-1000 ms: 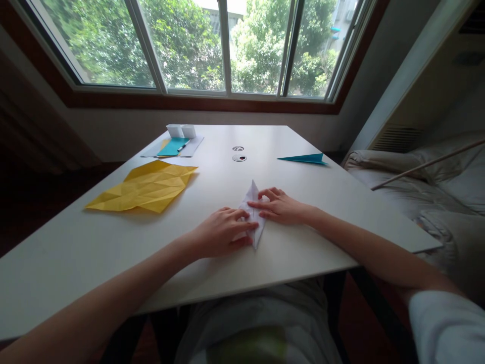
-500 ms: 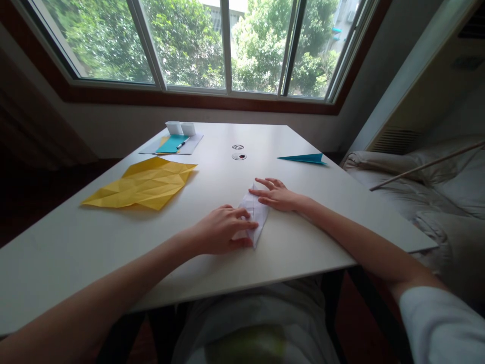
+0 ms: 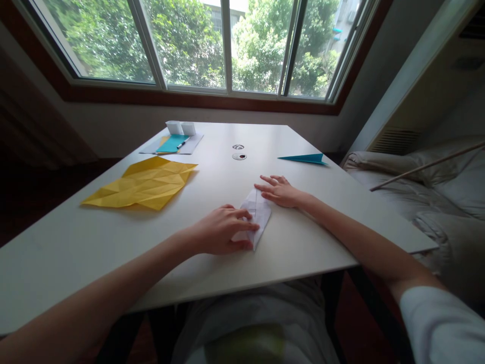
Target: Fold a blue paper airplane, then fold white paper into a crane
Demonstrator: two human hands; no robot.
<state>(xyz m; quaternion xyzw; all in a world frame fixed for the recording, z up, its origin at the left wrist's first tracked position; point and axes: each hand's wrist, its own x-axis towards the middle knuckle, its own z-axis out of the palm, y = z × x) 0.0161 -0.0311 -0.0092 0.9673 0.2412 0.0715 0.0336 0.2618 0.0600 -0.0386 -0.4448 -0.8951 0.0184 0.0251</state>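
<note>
White paper [image 3: 262,215] pressed by unclenched left hand [image 3: 222,230].
Far end touched by spread right hand [image 3: 282,193]; could be skewed if pressure slackens.

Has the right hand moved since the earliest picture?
Yes. Judged against the white table, the right hand has moved away from its near edge, toward the blue folded paper.

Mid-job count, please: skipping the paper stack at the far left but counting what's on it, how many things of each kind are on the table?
White folded paper: 1
Yellow creased sheet: 1
Blue folded paper: 1
Pen: 1
White boxy items: 2
Round items: 2
Total: 8
</note>
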